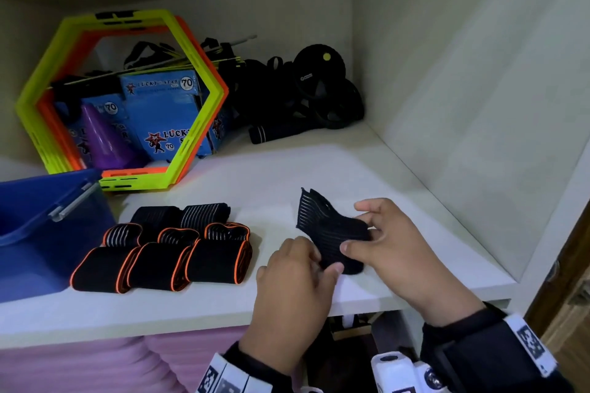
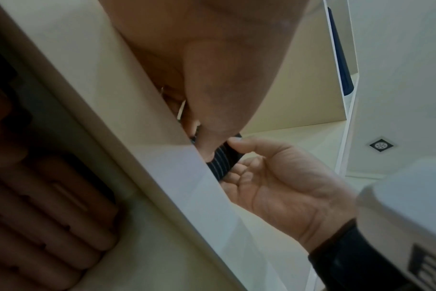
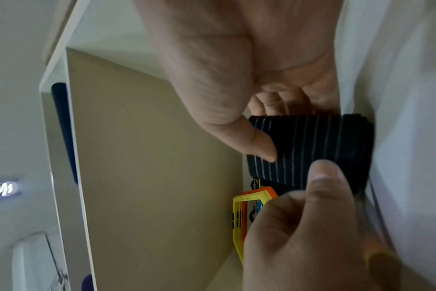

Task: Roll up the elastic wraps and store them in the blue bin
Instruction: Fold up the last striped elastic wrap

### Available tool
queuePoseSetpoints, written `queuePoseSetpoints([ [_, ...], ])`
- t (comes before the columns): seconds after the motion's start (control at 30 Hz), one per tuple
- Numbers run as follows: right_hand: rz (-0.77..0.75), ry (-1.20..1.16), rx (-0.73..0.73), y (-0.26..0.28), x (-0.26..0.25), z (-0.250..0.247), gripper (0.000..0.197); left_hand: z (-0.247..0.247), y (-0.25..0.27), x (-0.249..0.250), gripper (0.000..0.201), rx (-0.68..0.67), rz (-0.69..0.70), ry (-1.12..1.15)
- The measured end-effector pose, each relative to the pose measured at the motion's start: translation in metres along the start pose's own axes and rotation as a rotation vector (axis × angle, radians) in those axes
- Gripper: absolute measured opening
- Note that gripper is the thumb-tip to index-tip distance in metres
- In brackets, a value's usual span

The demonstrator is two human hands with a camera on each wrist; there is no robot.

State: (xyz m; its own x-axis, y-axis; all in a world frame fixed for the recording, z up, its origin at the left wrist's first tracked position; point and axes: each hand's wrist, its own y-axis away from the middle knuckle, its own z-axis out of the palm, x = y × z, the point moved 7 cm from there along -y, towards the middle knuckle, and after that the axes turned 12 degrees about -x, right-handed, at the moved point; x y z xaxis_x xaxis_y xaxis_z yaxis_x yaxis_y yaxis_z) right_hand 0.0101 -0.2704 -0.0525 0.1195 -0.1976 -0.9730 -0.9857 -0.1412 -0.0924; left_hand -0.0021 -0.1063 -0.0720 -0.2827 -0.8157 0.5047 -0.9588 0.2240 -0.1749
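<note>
A black elastic wrap with thin pale stripes (image 1: 332, 230) lies partly rolled near the front of the white shelf (image 1: 319, 169); its loose end points away from me. My left hand (image 1: 297, 265) pinches the rolled near end. My right hand (image 1: 376, 233) holds the same wrap (image 3: 309, 145) between thumb and fingers; the wrap (image 2: 223, 159) also shows in the left wrist view. Several rolled wraps (image 1: 166, 252), some orange-edged, lie in rows to the left. The blue bin (image 1: 38, 233) stands at the left edge, open.
A yellow hexagon ring (image 1: 127, 99) and an orange ring lean at the back left around blue boxes (image 1: 166, 118) and a purple cone (image 1: 102, 140). Black straps and wheels (image 1: 306, 89) are heaped at the back. The cupboard wall (image 1: 479, 89) closes the right side.
</note>
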Motion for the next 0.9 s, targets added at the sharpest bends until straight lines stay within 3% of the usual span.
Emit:
queuePoseSetpoints([
  [0.1,-0.059,0.061,-0.134,0.002,-0.005,0.005,0.054,-0.003,0.004,-0.001,0.059,0.056,0.015,0.184],
  [0.23,-0.121,0.102,-0.285,0.01,-0.014,0.011,0.057,-0.002,0.003,-0.004,0.09,0.053,0.016,0.261],
  [0.4,-0.196,0.133,-0.378,0.018,-0.025,0.017,0.061,-0.002,0.005,0.006,0.07,-0.01,0.106,0.446],
  [0.67,-0.25,0.048,-0.236,0.013,-0.013,0.007,0.052,-0.002,0.007,0.013,0.052,-0.024,0.134,0.58],
  [0.73,-0.27,0.079,-0.217,0.014,-0.015,0.003,0.049,-0.003,0.007,0.015,0.055,-0.028,0.136,0.607],
  [0.83,-0.257,0.134,-0.231,0.011,-0.013,-0.003,0.043,-0.003,0.004,0.013,0.081,-0.044,0.07,0.755],
  [0.9,-0.226,0.132,-0.213,0.01,-0.009,-0.009,0.042,-0.005,0.003,0.011,0.086,0.014,0.01,0.844],
])
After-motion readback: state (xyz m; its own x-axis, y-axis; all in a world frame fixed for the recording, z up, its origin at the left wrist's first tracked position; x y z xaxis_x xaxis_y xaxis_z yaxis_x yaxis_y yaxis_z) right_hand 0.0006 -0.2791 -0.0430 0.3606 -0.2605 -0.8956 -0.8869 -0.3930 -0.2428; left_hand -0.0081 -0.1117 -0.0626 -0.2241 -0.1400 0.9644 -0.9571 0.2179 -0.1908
